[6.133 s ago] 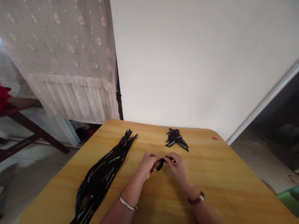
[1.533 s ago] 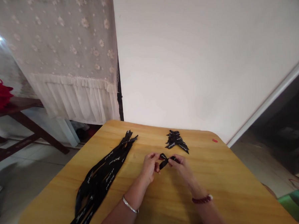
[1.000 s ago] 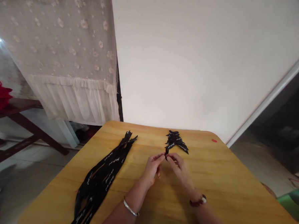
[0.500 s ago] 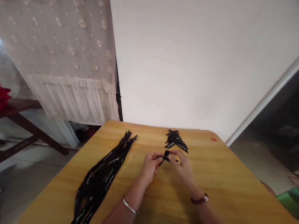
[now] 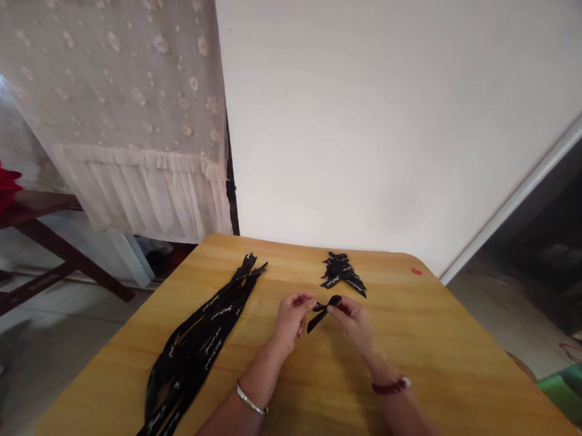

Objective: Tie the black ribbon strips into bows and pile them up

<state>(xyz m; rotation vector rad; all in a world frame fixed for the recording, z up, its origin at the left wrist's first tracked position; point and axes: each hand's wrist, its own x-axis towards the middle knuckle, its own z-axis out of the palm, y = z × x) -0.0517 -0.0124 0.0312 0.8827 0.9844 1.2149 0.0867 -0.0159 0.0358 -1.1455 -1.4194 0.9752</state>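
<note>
A black ribbon bow (image 5: 325, 307) is stretched between my two hands, just above the table. My left hand (image 5: 293, 319) pinches its left loop between thumb and fingertips. On the other side, my right hand (image 5: 351, 317) is closed on the right loop. One ribbon tail slants down to the left beneath the knot. Beyond my hands lies a small pile of black ribbon bows (image 5: 341, 272) with white lettering. To the left, a long bundle of black printed ribbons (image 5: 199, 333) lies across the table, its ends cut to points.
The wooden table (image 5: 438, 340) has rounded corners and stands against a white wall panel (image 5: 387, 109). A small red object (image 5: 417, 271) lies near its far right corner. A lace curtain (image 5: 134, 109) hangs at the back left, beside a dark wooden stand (image 5: 53, 256).
Both hands now grip the loops farther apart, and the bow is drawn out sideways. My right fingers have closed from a looser hold. The ribbon bundle and pile have stayed put.
</note>
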